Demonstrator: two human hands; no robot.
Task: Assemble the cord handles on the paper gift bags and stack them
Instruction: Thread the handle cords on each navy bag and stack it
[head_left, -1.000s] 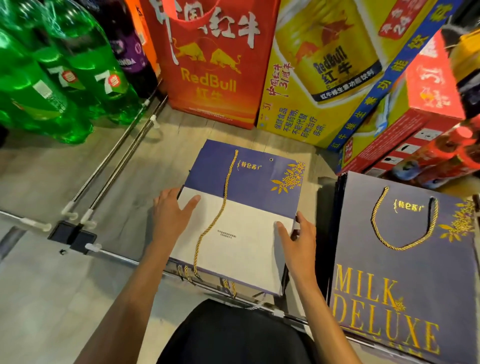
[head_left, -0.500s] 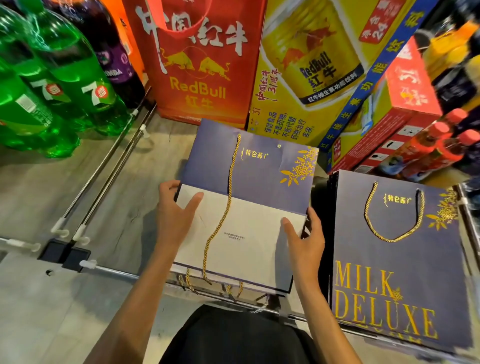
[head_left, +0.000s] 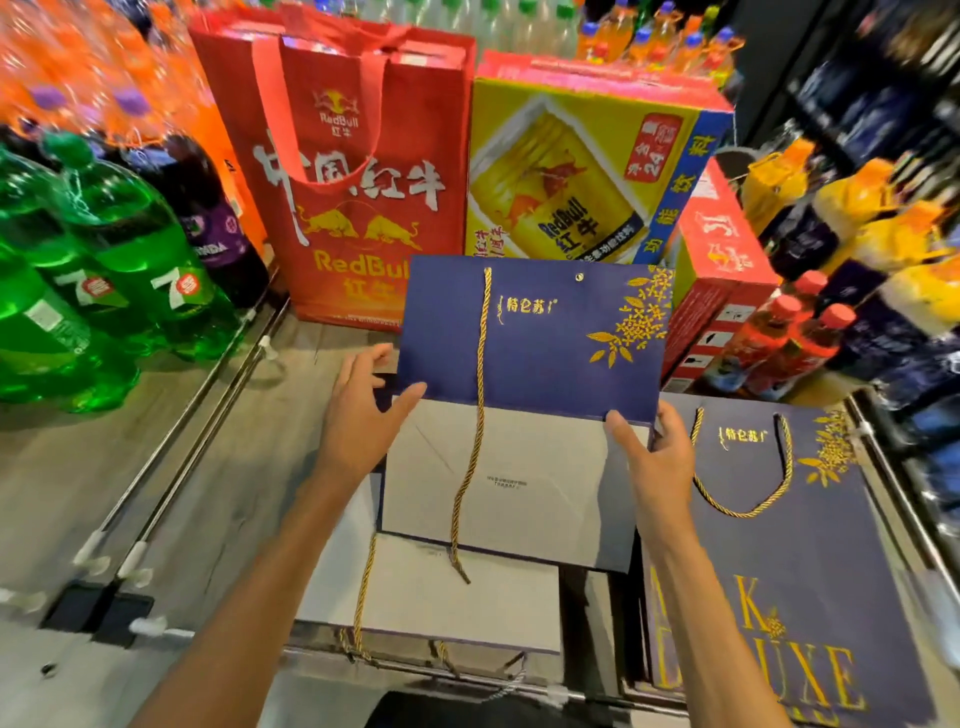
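A flat navy paper gift bag with its white base panel folded up is lifted above the shelf. My left hand grips its left edge and my right hand grips its right edge. One gold cord is fixed at the bag's top left hole and hangs loose down its front; the top right hole is bare. Under it lies a pile of folded bags with gold cords. To the right lies a stack of finished bags with a looped gold handle on top.
Green soda bottles stand at the left behind metal shelf rails. A red Red Bull bag and a yellow Red Bull carton stand behind. Red-capped bottles and more drinks crowd the right.
Both hands have lifted the top bag off the pile and raised it toward the back. The pile beneath is now exposed. The cord hangs free.
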